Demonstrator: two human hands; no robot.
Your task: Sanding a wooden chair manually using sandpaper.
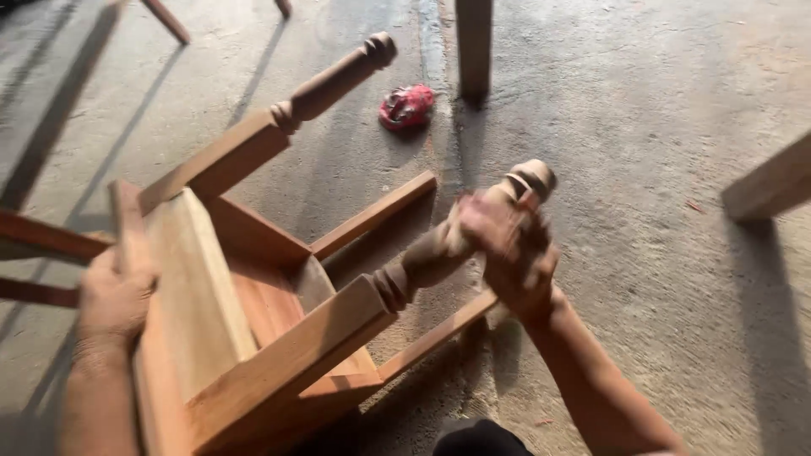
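Both hands (114,295) (507,245) on overturned chair (253,338), seemingly.

You've got no labels, signs or screens in view. Only poss. package: a small crumpled red wrapper or bag (406,107) w/ pale patches, lying on the concrete floor (642,110) near the top edge, just left of a wooden post's foot (474,51). Too blurred to tell its kind.

A chair (253,321) lies tipped on the floor (659,127), legs pointing away. The left hand (114,295) rests on its left edge; the right hand (507,245) wraps the nearer turned leg (422,257). A crumpled rag (406,107) lies beyond, beside a post (474,46).
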